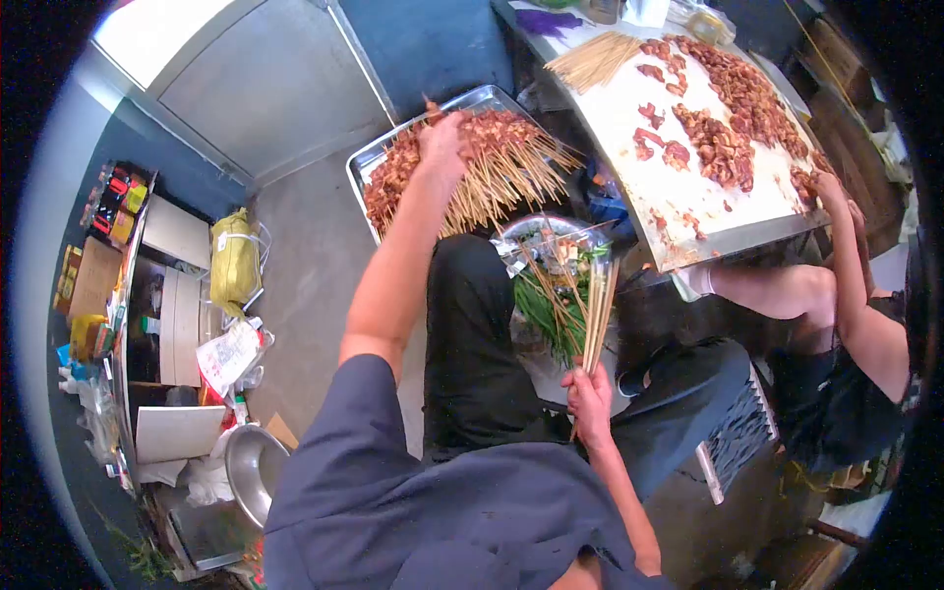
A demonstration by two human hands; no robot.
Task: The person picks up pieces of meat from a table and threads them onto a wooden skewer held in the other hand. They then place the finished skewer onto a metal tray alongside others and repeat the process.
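Note:
My left hand [444,143] reaches over a metal tray [356,175] piled with raw meat skewers [501,177], their bare stick ends pointing toward the lower right. Its fingers are closed on a meat skewer [431,108], whose tip of meat shows past them; the rest is hidden. Close to my lap, my right hand [590,398] grips a bundle of bamboo skewers [598,315] that fans out away from me. Beneath the bundle's far end is a container [565,224] holding green stalks [541,305] and loose sticks.
At the right stands a table with a white board [678,206], bearing meat pieces [718,147] and a pile of bamboo skewers [595,61]. A seated person's hand [826,189] touches the meat there. A cluttered shelf [177,324] and a metal bowl [254,472] are at left.

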